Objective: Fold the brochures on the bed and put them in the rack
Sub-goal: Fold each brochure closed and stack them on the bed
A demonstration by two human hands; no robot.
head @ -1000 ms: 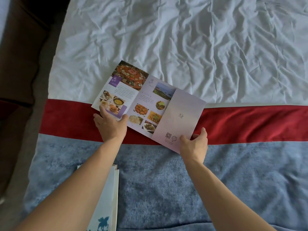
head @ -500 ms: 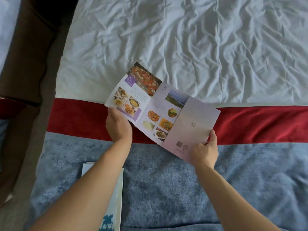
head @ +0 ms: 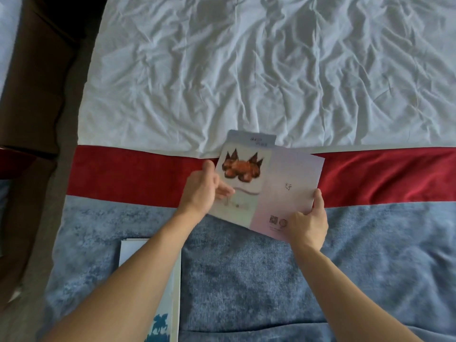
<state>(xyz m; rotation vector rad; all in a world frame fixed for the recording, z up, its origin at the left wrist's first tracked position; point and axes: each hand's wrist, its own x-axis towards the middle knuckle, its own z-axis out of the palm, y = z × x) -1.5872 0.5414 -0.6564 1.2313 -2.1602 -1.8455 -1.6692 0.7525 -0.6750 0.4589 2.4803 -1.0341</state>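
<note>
A pale pink brochure (head: 288, 183) lies over the red band of the bed (head: 271, 70), its left panel turned over onto the middle so a cover with an orange-brown picture faces up. My left hand (head: 202, 188) holds that turned panel at its left edge, fingers on top. My right hand (head: 308, 224) pinches the brochure's lower right corner, thumb lying along the right edge. A sliver of an inner panel sticks out at the top. No rack is in view.
A stack of white brochures with a blue print (head: 162, 292) lies on the blue blanket under my left forearm. A dark brown piece of furniture (head: 32, 82) stands left of the bed across a grey floor strip. Wrinkled white sheet covers the far part.
The brochure lay spread open showing food photos. My left hand has swung its left panel over to the right, and the brochure has shifted right. My right hand kept its corner.
</note>
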